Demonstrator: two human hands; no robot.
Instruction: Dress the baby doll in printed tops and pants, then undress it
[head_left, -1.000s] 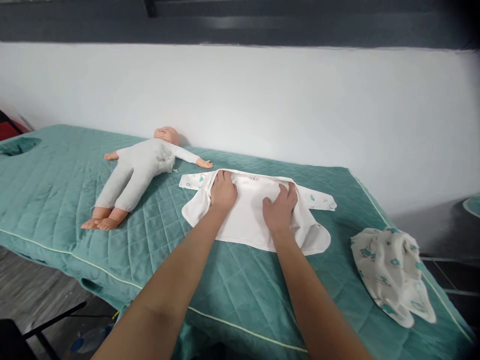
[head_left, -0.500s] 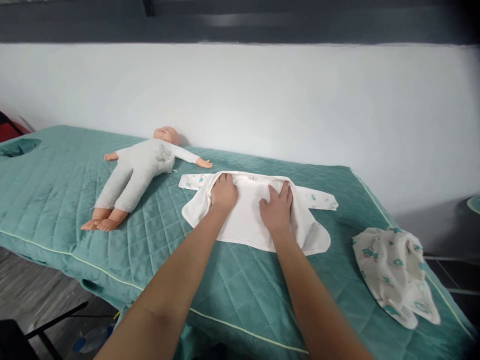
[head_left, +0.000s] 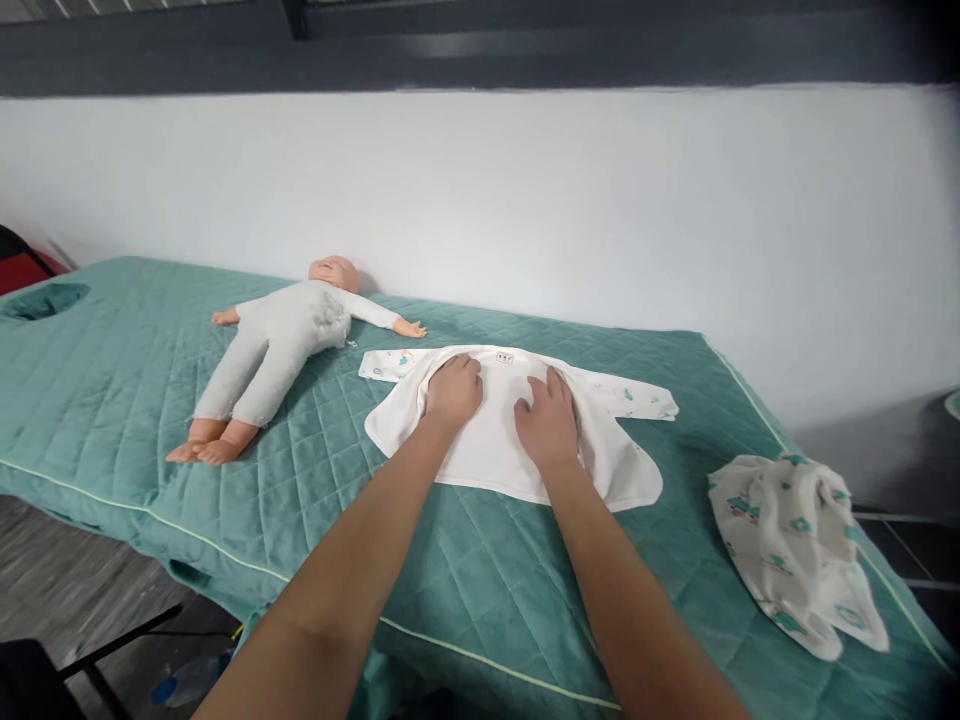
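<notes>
The small white jacket (head_left: 496,450) lies on the near-middle part of the bed (head_left: 480,590), neck to the far side, with its plain inner face up and its front panels parted to left and right. A little label (head_left: 505,357) shows at the neck, and the printed left sleeve (head_left: 386,364) and right sleeve (head_left: 637,396) stretch out to both sides. The left hand (head_left: 456,388) rests palm down at the left panel, its fingers bent and close together; whether it pinches the cloth, I cannot tell. The right hand (head_left: 550,425) lies along the inner edge of the right panel, with thumb and fingers apart and slightly bent, seeming to press rather than to grasp. I judge that the step in hand is spreading and smoothing the panels outward; the next move calls for light, even pressure, so that the back does not wrinkle. Farther to the left, a doll (head_left: 296,315) in a whitish cloth body lies face up, one arm reaching near the left sleeve. To the right, near the bed's edge, a printed cloth (head_left: 795,550) is heaped, well apart from the jacket. Beyond the bed stands a white wall (head_left: 525,210).
</notes>
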